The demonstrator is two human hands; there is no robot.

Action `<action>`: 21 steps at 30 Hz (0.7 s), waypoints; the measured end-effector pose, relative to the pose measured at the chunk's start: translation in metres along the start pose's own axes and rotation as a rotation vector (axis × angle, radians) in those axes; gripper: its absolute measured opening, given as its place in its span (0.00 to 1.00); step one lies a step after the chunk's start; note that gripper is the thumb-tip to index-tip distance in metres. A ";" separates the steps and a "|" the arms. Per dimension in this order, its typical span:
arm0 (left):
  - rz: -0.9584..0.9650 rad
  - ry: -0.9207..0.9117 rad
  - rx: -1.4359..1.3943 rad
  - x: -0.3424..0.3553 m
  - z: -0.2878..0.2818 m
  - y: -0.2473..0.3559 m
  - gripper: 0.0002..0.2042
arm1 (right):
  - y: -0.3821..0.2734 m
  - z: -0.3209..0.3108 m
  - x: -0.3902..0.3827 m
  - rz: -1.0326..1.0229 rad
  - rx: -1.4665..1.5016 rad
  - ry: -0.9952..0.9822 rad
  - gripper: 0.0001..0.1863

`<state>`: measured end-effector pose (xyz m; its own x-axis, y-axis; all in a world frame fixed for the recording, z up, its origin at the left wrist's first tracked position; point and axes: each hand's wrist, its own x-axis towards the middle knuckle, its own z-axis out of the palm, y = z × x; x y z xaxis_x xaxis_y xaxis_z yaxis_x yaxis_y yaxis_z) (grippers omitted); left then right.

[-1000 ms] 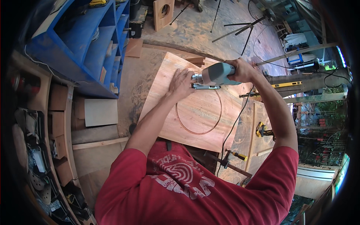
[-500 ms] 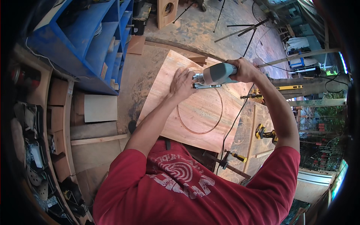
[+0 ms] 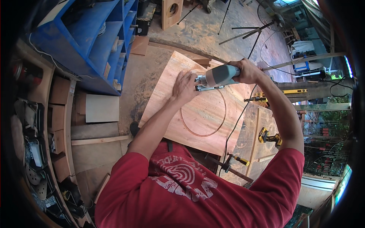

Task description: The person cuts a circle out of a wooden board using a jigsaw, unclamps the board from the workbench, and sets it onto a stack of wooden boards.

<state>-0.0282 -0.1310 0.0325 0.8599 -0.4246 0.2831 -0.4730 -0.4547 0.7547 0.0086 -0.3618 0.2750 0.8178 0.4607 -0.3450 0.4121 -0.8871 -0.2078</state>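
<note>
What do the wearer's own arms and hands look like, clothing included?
The person wears a deep red T-shirt with short sleeves and a pale, distressed chest print of nested curved bands and lettering. Below the sleeves both forearms are uncovered. The left hand and right hand are ungloved, and neither wrist shows a watch or band.

jigsaw (image 3: 221,75): teal-grey | board (image 3: 203,112): pinkish-tan, streaked | shelf (image 3: 70,57): blue | shirt (image 3: 201,205): red, white print
</note>
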 end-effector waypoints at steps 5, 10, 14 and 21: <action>0.017 0.018 0.004 -0.002 0.000 -0.001 0.38 | 0.002 0.002 0.001 0.001 -0.014 -0.004 0.30; -0.002 0.026 -0.012 -0.003 0.001 -0.002 0.38 | -0.005 -0.001 0.002 0.029 -0.003 -0.008 0.31; -0.001 0.025 -0.008 -0.002 0.001 -0.001 0.38 | -0.001 0.000 0.001 0.038 0.010 -0.006 0.31; -0.008 0.024 -0.020 -0.004 0.002 -0.003 0.37 | -0.005 -0.004 0.005 0.011 0.011 -0.022 0.31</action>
<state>-0.0304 -0.1297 0.0282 0.8684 -0.4019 0.2906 -0.4619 -0.4420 0.7690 0.0119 -0.3553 0.2782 0.8132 0.4512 -0.3676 0.3984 -0.8920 -0.2136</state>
